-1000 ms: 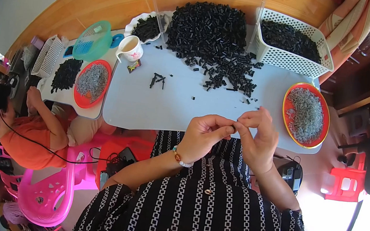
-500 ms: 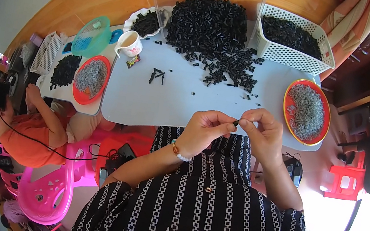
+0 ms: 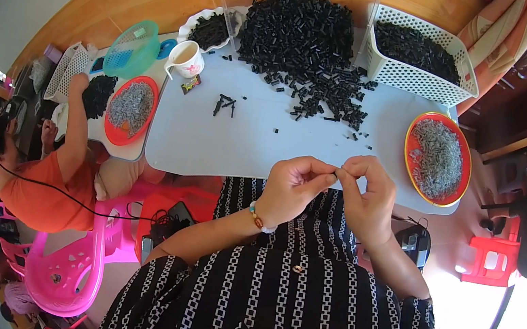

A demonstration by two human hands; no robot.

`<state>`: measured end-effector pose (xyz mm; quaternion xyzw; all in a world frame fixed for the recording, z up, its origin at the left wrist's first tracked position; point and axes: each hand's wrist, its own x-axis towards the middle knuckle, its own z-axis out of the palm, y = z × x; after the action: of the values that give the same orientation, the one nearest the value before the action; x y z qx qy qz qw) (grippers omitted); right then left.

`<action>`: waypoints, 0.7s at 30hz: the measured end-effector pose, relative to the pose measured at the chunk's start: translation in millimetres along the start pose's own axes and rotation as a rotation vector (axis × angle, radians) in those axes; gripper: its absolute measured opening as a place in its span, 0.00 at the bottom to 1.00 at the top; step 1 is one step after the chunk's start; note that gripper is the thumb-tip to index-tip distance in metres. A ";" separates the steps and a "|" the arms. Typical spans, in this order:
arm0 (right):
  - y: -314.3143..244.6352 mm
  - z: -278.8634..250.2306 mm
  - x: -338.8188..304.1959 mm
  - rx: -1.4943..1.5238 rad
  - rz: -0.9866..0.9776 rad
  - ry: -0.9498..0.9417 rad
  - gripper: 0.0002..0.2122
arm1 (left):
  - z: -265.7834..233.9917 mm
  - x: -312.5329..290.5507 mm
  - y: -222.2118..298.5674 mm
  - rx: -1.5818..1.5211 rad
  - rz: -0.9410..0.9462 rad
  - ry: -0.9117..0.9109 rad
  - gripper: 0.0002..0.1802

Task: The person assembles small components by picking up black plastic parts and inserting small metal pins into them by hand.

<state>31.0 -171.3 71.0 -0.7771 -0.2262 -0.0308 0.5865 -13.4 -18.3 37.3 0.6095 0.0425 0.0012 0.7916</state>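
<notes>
My left hand (image 3: 293,186) and my right hand (image 3: 366,198) meet fingertip to fingertip just past the table's near edge. Both pinch a small black plastic piece (image 3: 336,172), which the fingers almost wholly cover. Beyond them on the grey-white table (image 3: 211,146) lies a large heap of short black tubular pieces (image 3: 297,39), trailing toward me. A few longer black pieces (image 3: 223,104) lie apart at the left, and one tiny black bit (image 3: 276,131) sits above my left hand. To the right stands a red, yellow-rimmed tray (image 3: 409,161) of small shiny silvery-clear parts (image 3: 439,158).
A white perforated basket (image 3: 421,85) of black pieces stands back right. At back left are a scalloped white bowl (image 3: 193,19) and a mug (image 3: 186,63). A co-worker in orange (image 3: 52,190) sits left by a red plate (image 3: 123,137); a pink chair (image 3: 63,277) is behind.
My fingertips have closed further over the black piece, hiding more of it, and my right hand has shifted slightly left. The co-worker's arm has stretched out toward the dark pile.
</notes>
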 end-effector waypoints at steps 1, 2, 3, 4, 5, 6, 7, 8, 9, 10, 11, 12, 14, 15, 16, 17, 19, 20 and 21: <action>0.5 1.7 -2.0 -0.052 -0.053 0.015 0.02 | -1.4 -0.9 -0.6 -0.034 -0.022 -0.006 0.06; 1.3 0.2 -0.9 -0.050 -0.052 0.014 0.02 | -3.5 -0.3 -1.2 -0.033 -0.023 -0.004 0.06; 3.1 -4.6 1.9 0.037 0.041 -0.061 0.02 | -6.6 1.5 -1.8 -0.118 -0.095 -0.054 0.07; 5.4 -10.6 5.2 0.124 0.133 -0.136 0.03 | -9.3 3.8 -1.9 -0.204 -0.164 -0.104 0.07; 12.0 -16.0 7.1 0.141 0.135 -0.192 0.08 | -13.4 5.0 -2.3 -0.204 -0.163 -0.104 0.07; 11.1 -18.2 7.5 0.140 0.134 -0.192 0.08 | -18.1 5.8 -2.6 -0.398 -0.269 -0.198 0.08; 8.8 -20.6 8.5 0.072 0.022 -0.196 0.11 | -20.7 7.6 -3.0 -0.592 -0.374 -0.292 0.09; 6.5 -22.2 9.3 0.004 -0.090 -0.200 0.14 | -20.8 10.2 -3.1 -0.594 -0.373 -0.292 0.09; 3.7 -21.9 8.3 0.003 -0.090 -0.202 0.14 | -20.5 12.9 -3.3 -0.678 -0.399 -0.329 0.09; -0.3 -20.0 5.3 -0.056 -0.141 -0.204 0.16 | -19.9 13.7 -3.2 -0.762 -0.425 -0.366 0.09; -2.8 -18.0 3.8 -0.115 -0.192 -0.207 0.18 | -18.9 12.9 -2.7 -0.762 -0.424 -0.365 0.09; -2.3 -16.2 5.9 -0.273 -0.366 -0.163 0.19 | -17.6 11.3 -1.8 -0.762 -0.430 -0.353 0.10; 4.8 -13.6 3.9 -0.263 -0.373 -0.165 0.19 | -17.5 9.7 -2.7 -0.759 -0.440 -0.347 0.10; 7.1 -12.7 2.9 -0.252 -0.381 -0.171 0.19 | -19.3 9.1 -5.4 -0.766 -0.440 -0.373 0.11; 6.7 -11.4 2.0 -0.252 -0.380 -0.169 0.19 | -20.5 8.8 -7.7 -0.775 -0.441 -0.398 0.12; 5.4 -8.8 0.8 -0.237 -0.368 -0.168 0.18 | -20.8 9.0 -8.7 -0.774 -0.441 -0.399 0.12; 6.6 -6.1 -1.2 -0.221 -0.358 -0.167 0.18 | -21.0 10.3 -10.2 -0.828 -0.441 -0.432 0.12; 9.4 -4.6 -1.9 -0.200 -0.341 -0.161 0.18 | -20.7 10.6 -11.1 -0.827 -0.439 -0.432 0.12; 10.9 -3.6 -2.0 -0.179 -0.324 -0.155 0.18 | -20.0 10.8 -12.0 -0.833 -0.443 -0.426 0.11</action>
<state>34.3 -177.6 61.7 -0.7794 -0.3894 -0.0848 0.4834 -4.6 -1.5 19.9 0.2056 0.0044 -0.2735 0.9396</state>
